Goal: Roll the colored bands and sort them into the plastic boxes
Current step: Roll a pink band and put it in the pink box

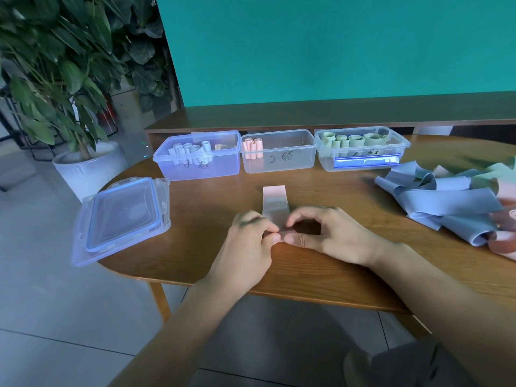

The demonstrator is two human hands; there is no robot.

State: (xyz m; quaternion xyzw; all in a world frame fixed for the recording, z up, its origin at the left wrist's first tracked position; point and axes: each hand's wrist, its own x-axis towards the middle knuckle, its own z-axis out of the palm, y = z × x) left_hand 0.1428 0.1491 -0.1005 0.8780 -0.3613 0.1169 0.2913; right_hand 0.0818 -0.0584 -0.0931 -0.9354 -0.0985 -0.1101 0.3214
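I see both hands, left hand (248, 241) and right hand (326, 233), pinching the near end of the flat pink elastic band (275, 201), starting a tight roll; its tail lies toward twelve o'clock, aimed at the clear middle plastic box (290, 163) of pink rolls.

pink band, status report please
Both hands, left and right, pinch the pink band's near end, rolling it. Far end flat on table. Middle box path unobstructed.

Both hands, left (247, 244) and right (324, 233), apparently pinch, fingertips meeting.
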